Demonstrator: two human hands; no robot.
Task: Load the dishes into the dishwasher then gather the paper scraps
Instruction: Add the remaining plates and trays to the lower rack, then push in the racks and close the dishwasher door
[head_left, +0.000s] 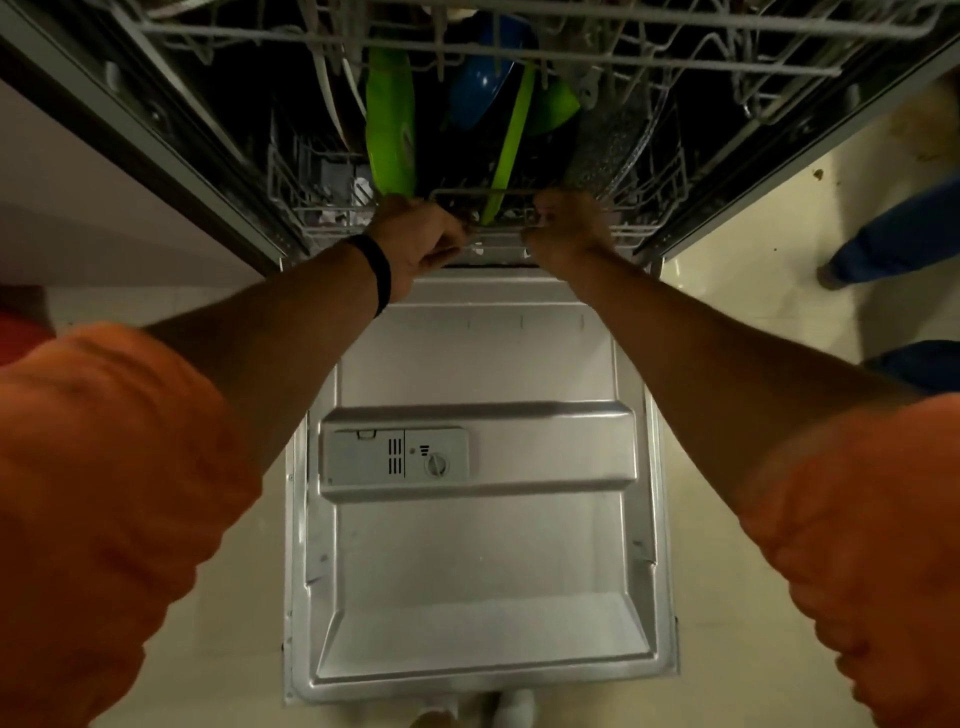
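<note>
Orange sleeves (104, 493) fill the bottom corners, and between them the dishwasher door (478, 561) lies folded flat, with the detergent dispenser (395, 457) facing up.

Further out, both hands are on the front edge of the lower rack (332, 221). My left hand (415, 239), the one with the dark wristband (382, 275), has its fingers curled round the front wire. My right hand (569, 231) is hooked over the same wire just beside it, so neither is spread or free.

The dishes are already in that rack: two green plates (390, 130) on edge, a blue bowl (483, 88) behind them and a speckled dark pan (602, 150) to the right, all sitting under the upper rack (519, 49).

So I'd say we're at the tail end of the loading step, with the rack almost fully inside the tub. I honestly can't tell from one shot whether it's going in or out. If it's going in, the next move needs an even shove from both hands so it doesn't jam on the rails, then letting go and lifting the door.

I can't spot any paper scraps, so that part looks untouched.
</note>
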